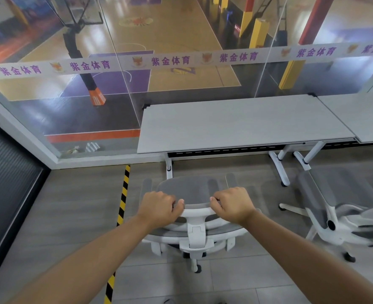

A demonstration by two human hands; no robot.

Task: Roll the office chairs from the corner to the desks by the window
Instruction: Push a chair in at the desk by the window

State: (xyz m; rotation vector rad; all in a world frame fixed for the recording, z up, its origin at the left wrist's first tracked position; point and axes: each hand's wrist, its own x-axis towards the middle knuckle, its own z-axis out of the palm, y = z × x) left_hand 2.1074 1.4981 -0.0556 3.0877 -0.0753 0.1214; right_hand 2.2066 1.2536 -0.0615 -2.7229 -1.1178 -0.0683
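Note:
A grey mesh office chair [194, 189] with a white frame stands right in front of me, its seat facing the light grey desk [242, 126] by the glass window wall. My left hand [159, 208] grips the left end of the chair's top rail. My right hand [233, 205] grips the right end of the same rail. The chair's front edge is just short of the desk's near edge. A second grey and white office chair [343, 207] stands to the right, turned sideways, near a second desk [361, 115].
A yellow and black hazard tape strip [122, 207] runs along the floor left of the chair. The glass wall [71, 102] looks down onto a basketball court. A dark ribbed panel [3, 183] fills the left edge. White desk legs [279, 167] on castors stand between the chairs.

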